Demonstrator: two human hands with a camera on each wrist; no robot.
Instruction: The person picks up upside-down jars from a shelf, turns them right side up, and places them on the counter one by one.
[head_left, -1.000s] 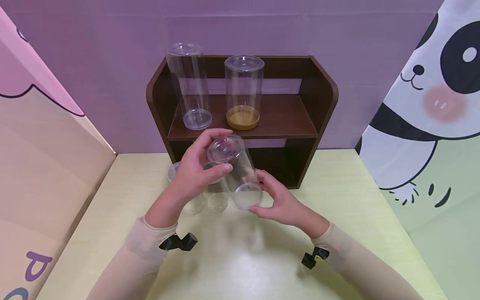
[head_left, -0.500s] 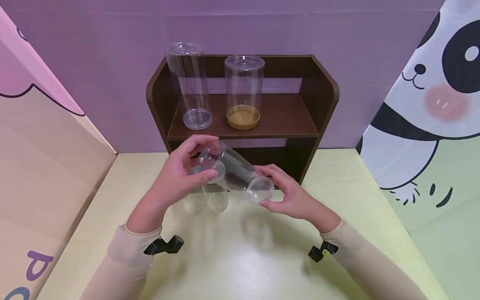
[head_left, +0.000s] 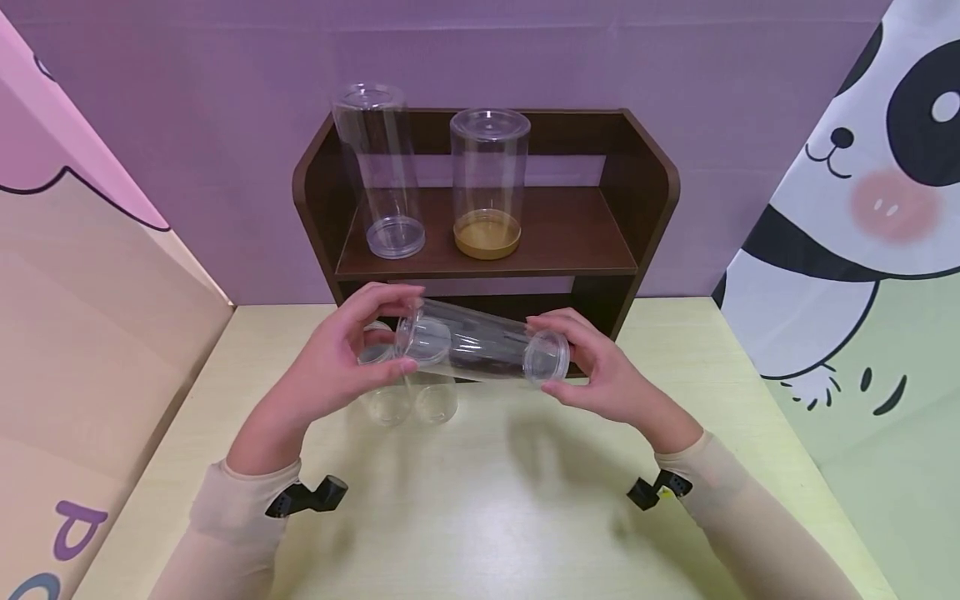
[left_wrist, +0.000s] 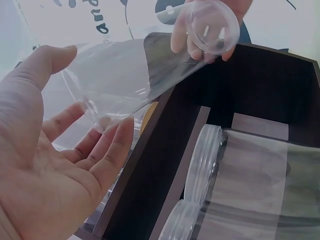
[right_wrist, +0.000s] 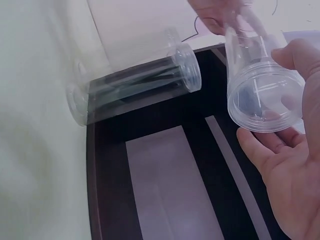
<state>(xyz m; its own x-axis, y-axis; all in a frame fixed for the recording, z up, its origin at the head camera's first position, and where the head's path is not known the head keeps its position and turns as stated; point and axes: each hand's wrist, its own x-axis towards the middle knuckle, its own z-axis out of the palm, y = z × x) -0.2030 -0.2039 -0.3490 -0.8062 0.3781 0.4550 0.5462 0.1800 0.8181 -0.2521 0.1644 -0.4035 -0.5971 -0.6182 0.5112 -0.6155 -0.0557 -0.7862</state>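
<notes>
A clear plastic jar (head_left: 487, 343) lies almost level in the air between both hands, in front of the lower shelf opening. My left hand (head_left: 333, 354) holds its left, base end, thumb below and fingers above. At the other end my right hand (head_left: 600, 367) grips the jar near its clear, ribbed lid (head_left: 547, 357), which also faces the camera in the right wrist view. Two more clear jars, the left one (head_left: 388, 407) and the right one (head_left: 437, 403), stand on the table behind the left hand, partly hidden by it and the held jar.
A dark brown two-tier shelf (head_left: 577, 233) stands against the purple backdrop. On its upper board are a tall jar (head_left: 382, 167) with a clear bottom cap and a wider jar (head_left: 489, 171) with a gold one. Printed panels border the pale table (head_left: 480, 517).
The held jar has turned from steeply tilted to nearly level, its lidded end swinging right and up. The left hand moved left and lower; the right hand moved right and slightly up.
</notes>
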